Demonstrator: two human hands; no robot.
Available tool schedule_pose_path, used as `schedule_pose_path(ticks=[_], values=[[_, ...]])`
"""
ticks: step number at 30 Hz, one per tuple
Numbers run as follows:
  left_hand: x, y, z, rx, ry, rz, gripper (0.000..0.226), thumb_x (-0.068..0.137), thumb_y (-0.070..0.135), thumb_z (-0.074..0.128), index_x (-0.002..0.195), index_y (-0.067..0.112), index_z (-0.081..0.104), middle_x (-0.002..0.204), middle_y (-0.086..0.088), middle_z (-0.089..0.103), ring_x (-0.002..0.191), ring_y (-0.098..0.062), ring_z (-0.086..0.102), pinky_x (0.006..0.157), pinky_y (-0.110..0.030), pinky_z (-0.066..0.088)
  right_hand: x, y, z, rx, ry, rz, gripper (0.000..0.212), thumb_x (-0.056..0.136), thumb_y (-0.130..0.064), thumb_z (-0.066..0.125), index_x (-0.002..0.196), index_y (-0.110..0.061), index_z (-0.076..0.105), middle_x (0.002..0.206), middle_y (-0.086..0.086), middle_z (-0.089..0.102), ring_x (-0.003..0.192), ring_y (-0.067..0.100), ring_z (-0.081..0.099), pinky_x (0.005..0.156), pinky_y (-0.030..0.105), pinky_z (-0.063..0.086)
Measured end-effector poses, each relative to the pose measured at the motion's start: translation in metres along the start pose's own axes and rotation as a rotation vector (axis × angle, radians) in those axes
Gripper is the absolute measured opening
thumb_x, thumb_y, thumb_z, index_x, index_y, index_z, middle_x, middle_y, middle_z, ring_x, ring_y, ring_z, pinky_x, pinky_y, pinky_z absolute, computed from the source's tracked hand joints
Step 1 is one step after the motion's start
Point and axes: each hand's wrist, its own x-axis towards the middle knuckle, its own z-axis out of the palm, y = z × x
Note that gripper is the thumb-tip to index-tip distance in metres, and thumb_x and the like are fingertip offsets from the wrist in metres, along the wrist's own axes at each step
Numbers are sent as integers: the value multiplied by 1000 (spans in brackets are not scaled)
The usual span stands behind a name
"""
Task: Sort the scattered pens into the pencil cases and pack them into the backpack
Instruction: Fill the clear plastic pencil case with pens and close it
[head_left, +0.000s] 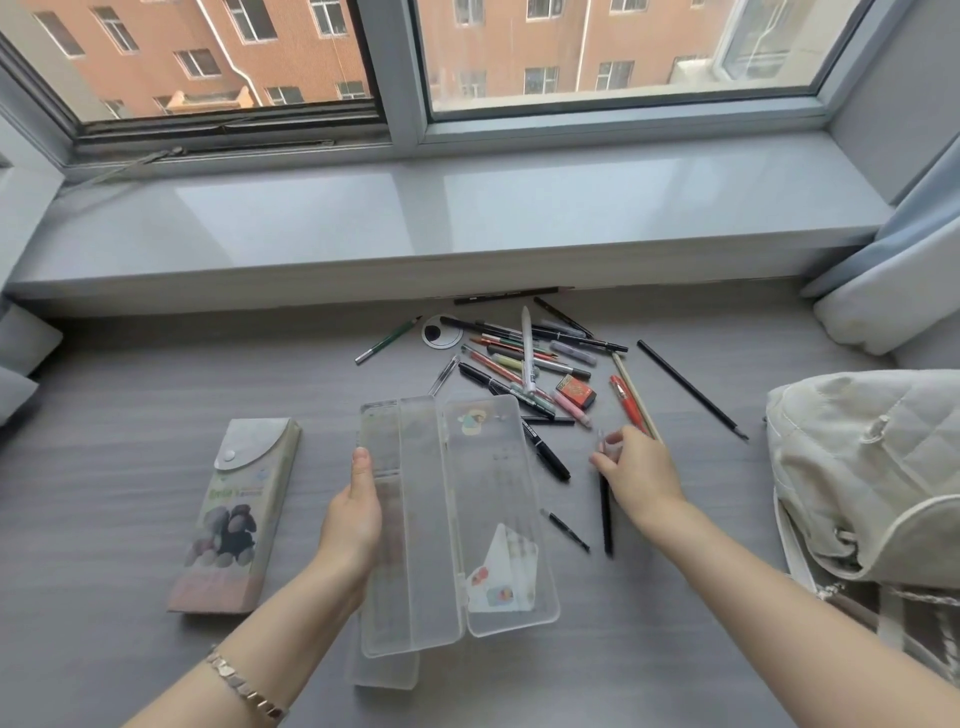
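Observation:
A clear plastic pencil case (426, 545) lies open on the grey desk, with a card of stickers (501, 577) in its right half. My left hand (356, 514) grips the case's left edge. A pile of scattered pens (524, 358) lies beyond the case. My right hand (636, 478) is at the right of the case, its fingers pinched on the top end of a black pen (606, 525) that points back towards me. A printed fabric pencil case (239, 514) lies shut on the left. The pale quilted backpack (872, 467) sits at the right edge.
A red pen (626, 402) and a long black pencil (691, 389) lie just beyond my right hand. A short black pen (566, 530) lies beside the case. A red eraser (575, 391) and a green pencil (387, 340) are in the scatter. The window sill (415, 223) rises behind.

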Motion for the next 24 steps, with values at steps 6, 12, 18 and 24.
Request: schedule_pose_path(ticks=[6, 12, 18, 24], values=[[-5, 7, 4, 17, 4, 59, 72, 95, 55, 21, 133, -1, 44, 141, -16, 44, 130, -31, 40, 106, -37, 29, 34, 10, -15, -312, 170, -111, 18, 91, -5, 44, 103, 1, 57, 102, 22, 57, 94, 39, 55, 78, 42, 46], [2, 7, -6, 27, 40, 53, 72, 94, 57, 20, 135, 4, 44, 140, -14, 46, 129, -31, 41, 106, -38, 31, 34, -4, -20, -388, 80, -94, 21, 90, -8, 47, 108, 1, 50, 109, 22, 57, 98, 39, 55, 78, 40, 44], [5, 5, -19, 42, 84, 67, 71, 95, 54, 21, 138, 1, 39, 145, -16, 40, 134, -32, 35, 108, -38, 27, -29, -28, 1, -329, -259, -298, 16, 83, -19, 51, 96, -10, 48, 103, 13, 58, 96, 30, 57, 71, 30, 41], [4, 0, -26, 55, 94, 42, 72, 95, 54, 21, 139, -1, 37, 146, -18, 38, 134, -34, 34, 108, -39, 27, -62, -17, 27, -514, -395, -200, 22, 89, -27, 46, 81, -8, 54, 95, 14, 58, 98, 32, 59, 70, 32, 44]])
